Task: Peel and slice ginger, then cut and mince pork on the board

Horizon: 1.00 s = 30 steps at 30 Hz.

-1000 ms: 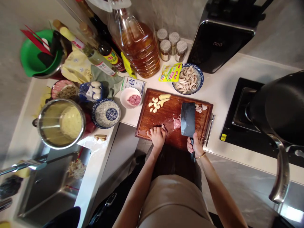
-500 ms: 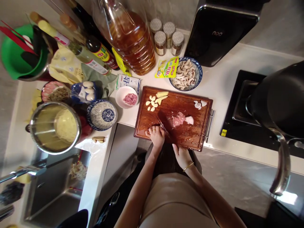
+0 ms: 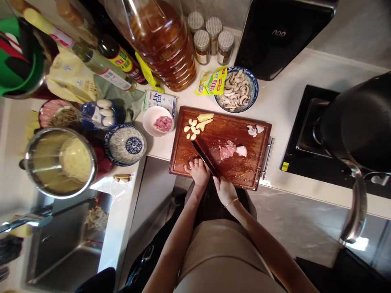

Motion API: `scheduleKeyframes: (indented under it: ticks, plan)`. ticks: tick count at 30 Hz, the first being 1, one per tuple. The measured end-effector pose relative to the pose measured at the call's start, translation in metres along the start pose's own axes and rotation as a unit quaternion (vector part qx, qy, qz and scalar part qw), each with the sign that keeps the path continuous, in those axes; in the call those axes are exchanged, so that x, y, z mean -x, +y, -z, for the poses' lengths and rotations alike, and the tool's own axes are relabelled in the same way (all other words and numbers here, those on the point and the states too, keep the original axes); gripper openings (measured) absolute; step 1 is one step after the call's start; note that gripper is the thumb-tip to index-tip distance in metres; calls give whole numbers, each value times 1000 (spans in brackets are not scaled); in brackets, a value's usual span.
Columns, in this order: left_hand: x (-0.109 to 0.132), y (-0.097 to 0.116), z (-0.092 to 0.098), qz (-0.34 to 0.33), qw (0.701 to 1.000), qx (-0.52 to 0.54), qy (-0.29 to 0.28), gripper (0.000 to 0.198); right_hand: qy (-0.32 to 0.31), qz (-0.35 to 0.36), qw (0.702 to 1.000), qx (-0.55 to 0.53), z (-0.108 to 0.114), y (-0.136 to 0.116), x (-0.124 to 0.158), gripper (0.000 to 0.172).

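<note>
My right hand (image 3: 225, 190) is closed around the handle of a kitchen knife (image 3: 202, 156) at the front edge of the wooden cutting board (image 3: 244, 174). The dark blade slants up and left across the board, seen nearly edge-on. Just left of the blade, my left hand (image 3: 199, 171) rests on the board with curled fingers; what lies under them is hidden. Beyond the knife tip are peeled garlic cloves (image 3: 192, 128) and pale yellow ginger pieces (image 3: 204, 121). Chopped pink meat (image 3: 227, 150) sits mid-board, right of the blade, touching a whitish piece (image 3: 241, 151).
Left of the board stand a white bowl of meat (image 3: 149, 122), a patterned bowl (image 3: 117, 156) and a steel pot (image 3: 33, 175). Behind are sliced mushrooms (image 3: 236, 91) in a bowl and a large oil jug (image 3: 166, 53). A black pan (image 3: 360, 126) occupies the right, above the hob.
The knife has turned from a tilted, reddish-looking blade to nearly edge-on, its tip now near the garlic. My right hand has shifted left and up. The whole view has moved slightly.
</note>
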State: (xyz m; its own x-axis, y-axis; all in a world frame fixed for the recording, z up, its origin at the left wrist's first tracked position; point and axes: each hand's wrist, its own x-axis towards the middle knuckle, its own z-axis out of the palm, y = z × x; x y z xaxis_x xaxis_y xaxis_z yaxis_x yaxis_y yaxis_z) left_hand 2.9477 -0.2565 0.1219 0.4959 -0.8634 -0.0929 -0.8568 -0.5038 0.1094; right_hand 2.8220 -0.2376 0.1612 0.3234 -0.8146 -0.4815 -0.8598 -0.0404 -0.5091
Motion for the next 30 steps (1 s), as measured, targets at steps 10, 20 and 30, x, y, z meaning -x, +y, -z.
scheduleKeyframes:
  ticks: [10, 20, 30]
  plan:
    - [0, 2, -1, -2, 1000, 21, 17, 23, 10, 41, 997, -61, 0, 16, -14, 50]
    - [0, 2, -3, 17, 999, 33, 33, 22, 25, -28, 994, -104, 19, 44, -17, 64]
    - [1, 3, 0, 14, 999, 19, 22, 24, 62, 44, 997, -26, -1, 22, 3, 59]
